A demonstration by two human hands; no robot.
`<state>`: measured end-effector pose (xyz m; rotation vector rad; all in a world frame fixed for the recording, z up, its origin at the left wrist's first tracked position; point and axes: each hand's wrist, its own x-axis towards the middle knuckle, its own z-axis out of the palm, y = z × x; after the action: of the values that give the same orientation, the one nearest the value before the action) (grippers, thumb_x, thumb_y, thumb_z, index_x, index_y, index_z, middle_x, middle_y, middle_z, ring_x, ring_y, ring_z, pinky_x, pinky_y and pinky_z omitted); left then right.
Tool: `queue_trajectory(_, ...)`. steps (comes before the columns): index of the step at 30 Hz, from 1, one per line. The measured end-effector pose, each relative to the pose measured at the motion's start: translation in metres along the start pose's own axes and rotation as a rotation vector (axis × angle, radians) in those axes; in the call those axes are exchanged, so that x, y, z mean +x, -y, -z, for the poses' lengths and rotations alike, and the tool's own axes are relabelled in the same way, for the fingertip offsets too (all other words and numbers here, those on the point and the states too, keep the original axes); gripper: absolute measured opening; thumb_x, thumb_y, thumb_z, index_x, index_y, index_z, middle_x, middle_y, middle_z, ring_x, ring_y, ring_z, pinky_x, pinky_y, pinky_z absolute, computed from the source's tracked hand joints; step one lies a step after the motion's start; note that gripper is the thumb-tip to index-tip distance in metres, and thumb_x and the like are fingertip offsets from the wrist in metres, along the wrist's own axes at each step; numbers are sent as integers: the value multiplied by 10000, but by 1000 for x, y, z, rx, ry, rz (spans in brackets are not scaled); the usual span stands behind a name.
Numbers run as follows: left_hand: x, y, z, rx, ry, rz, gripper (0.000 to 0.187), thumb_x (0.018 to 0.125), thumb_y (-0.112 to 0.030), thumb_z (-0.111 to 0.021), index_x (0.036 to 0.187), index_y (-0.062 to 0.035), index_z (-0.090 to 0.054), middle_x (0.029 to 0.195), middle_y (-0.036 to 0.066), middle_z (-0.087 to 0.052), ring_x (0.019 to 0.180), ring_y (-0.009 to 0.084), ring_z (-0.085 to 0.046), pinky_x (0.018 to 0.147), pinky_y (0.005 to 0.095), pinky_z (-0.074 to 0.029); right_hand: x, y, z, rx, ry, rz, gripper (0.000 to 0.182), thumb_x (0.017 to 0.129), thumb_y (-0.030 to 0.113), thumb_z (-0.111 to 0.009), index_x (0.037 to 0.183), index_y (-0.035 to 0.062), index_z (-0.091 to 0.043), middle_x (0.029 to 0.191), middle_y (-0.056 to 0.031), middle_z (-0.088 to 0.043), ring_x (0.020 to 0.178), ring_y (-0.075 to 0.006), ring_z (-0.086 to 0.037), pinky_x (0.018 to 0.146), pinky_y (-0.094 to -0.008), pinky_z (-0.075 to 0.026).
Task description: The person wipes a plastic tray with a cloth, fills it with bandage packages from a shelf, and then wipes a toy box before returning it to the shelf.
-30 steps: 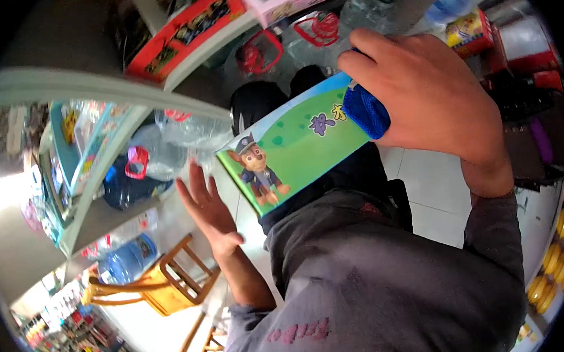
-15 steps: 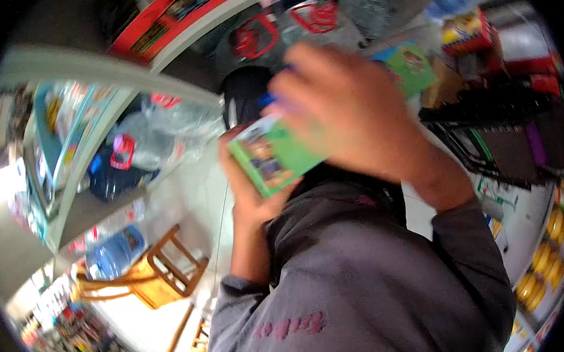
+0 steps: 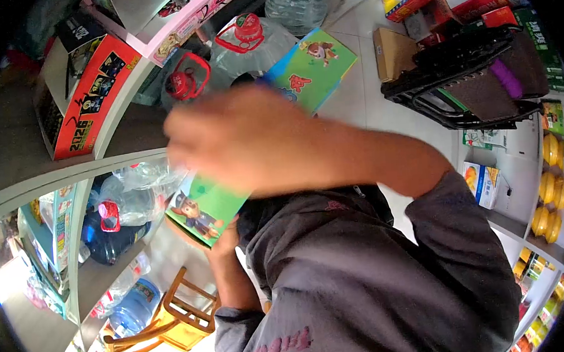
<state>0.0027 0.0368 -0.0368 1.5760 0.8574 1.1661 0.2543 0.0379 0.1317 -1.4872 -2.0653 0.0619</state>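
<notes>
The right hand is blurred and hides the middle of a long green box; its fingers look partly bent, but whether they grip anything cannot be told. The left hand is closed round the box's lower end, thumb near the printed face, probably to steady it and leave that face free for the right hand. The box lies slantwise in front of the body, its far end over the tiled floor, perhaps tilted so that its print faces the wearer.

Beyond that end stand clear bottles with red handles, seemingly tucked low to keep their weight down. A red box rests on the shelf above. To the left is a wooden chair; to the right, a black crate-like object and shelved yellow bottles.
</notes>
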Motion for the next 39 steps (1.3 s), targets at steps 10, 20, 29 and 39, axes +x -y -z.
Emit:
queue_trajectory(10, -4, 5, 1, -230, 50, 331, 778, 781, -342, -888, 1344, -17, -461, 1155, 112, -610, 1099, 219, -604, 996, 405, -479, -52, -86, 30, -219, -84, -333, 228, 925, 272, -629, 1025, 68, -613, 991, -125, -621, 928, -345, -670, 727, -477, -560)
queue_trajectory(20, 2, -26, -6, -81, 110, 65, 759, 830, -252, -865, 1413, -4, -447, 1302, 116, -590, 1157, 235, -591, 1015, 416, -479, 17, 55, -19, 141, -59, 105, 185, 835, 263, -648, 893, 96, -594, 908, -78, -578, 841, -252, -678, 630, -404, -579)
queue_trajectory(29, 1, -24, -13, -15, 56, 168, 1079, 676, -443, -948, 1413, -3, -294, 1302, 140, -520, 1158, 246, -578, 980, 395, -492, -63, -107, 47, -373, 7, -489, 224, 984, 274, -591, 1079, 72, -606, 1041, -107, -615, 959, -323, -667, 782, -473, -547)
queue_trajectory(39, -7, -15, 8, -109, 242, 134, 794, 868, -353, -796, 1480, -24, -414, 1410, 153, -540, 1236, 302, -573, 1062, 462, -463, 7, 54, -8, 36, -79, 179, 167, 856, 252, -624, 868, 90, -590, 901, -52, -558, 852, -204, -641, 597, -321, -551)
